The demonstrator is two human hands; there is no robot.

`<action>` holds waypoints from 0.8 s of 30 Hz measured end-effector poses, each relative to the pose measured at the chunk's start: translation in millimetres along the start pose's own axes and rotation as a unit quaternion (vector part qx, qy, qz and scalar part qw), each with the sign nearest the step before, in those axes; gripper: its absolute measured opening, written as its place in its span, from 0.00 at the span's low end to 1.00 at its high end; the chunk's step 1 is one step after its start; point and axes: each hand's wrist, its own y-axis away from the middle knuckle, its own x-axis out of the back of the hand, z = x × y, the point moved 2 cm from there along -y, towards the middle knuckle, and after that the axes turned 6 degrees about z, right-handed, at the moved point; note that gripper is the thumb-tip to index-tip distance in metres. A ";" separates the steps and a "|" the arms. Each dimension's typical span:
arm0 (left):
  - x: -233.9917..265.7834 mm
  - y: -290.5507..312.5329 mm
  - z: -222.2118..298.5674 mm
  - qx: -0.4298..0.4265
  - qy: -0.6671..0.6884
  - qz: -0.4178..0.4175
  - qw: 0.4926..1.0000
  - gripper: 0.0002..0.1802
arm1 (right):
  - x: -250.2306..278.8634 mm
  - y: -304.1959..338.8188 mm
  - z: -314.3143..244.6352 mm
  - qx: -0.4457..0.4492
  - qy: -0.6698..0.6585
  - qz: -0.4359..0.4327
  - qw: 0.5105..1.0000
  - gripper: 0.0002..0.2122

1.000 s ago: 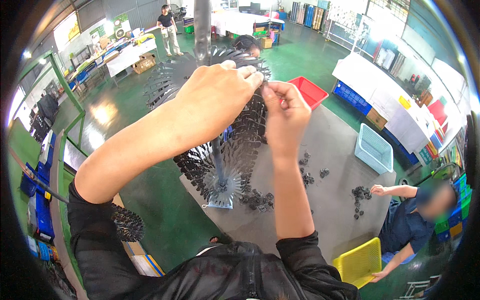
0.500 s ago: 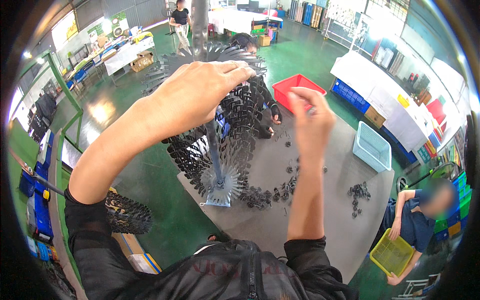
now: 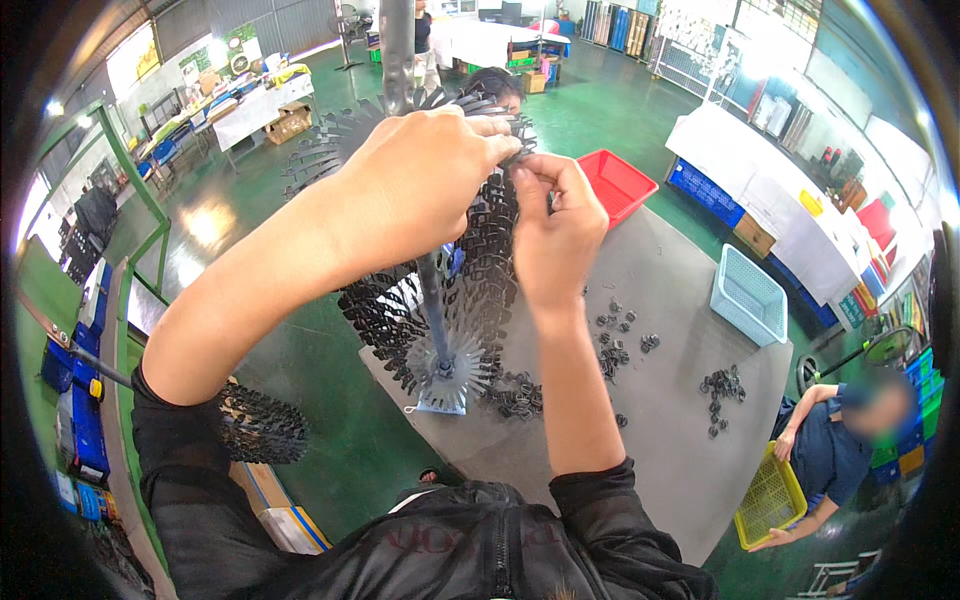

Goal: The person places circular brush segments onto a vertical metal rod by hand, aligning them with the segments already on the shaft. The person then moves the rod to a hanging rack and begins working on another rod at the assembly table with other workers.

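In front of me stands a rack with a vertical metal pole (image 3: pixel 397 55) and an upper disc of long metal teeth (image 3: pixel 325 160). Many small black clip-like parts (image 3: pixel 485 225) hang below it in rows. My left hand (image 3: pixel 430 165) reaches across to the disc's right rim, fingers bent together there; what lies under them is hidden. Close beside those fingertips my right hand (image 3: pixel 563 225) is closed in a pinch between thumb and forefinger. Whatever it holds is too small to make out. Lower on the pole sits a second toothed disc (image 3: pixel 447 370).
Loose black parts (image 3: pixel 720 390) lie in piles on the grey table (image 3: pixel 670 480). A red basket (image 3: pixel 615 190) and a light blue basket (image 3: pixel 748 295) stand at its far and right edges. A person (image 3: pixel 835 440) at right holds a yellow basket (image 3: pixel 770 500). Another person's head (image 3: pixel 497 85) shows behind the rack.
My right hand has moved left and up to the disc's rim, beside my left hand's fingertips. The left hand stays at the rim. The yellow basket has tilted and shifted slightly left.
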 end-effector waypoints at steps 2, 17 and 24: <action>1.8 1.9 0.7 0.006 -0.019 -0.003 1.000 0.25 | 6.4 -6.6 9.8 -0.102 -0.142 -0.039 0.984 0.03; 1.8 21.8 -16.8 -0.054 0.072 0.029 0.996 0.30 | 28.6 -6.3 9.1 0.095 0.075 -0.033 0.992 0.07; 6.5 4.9 5.9 -0.011 0.032 -0.007 0.999 0.28 | 0.1 4.0 -0.5 0.134 0.134 0.032 0.981 0.06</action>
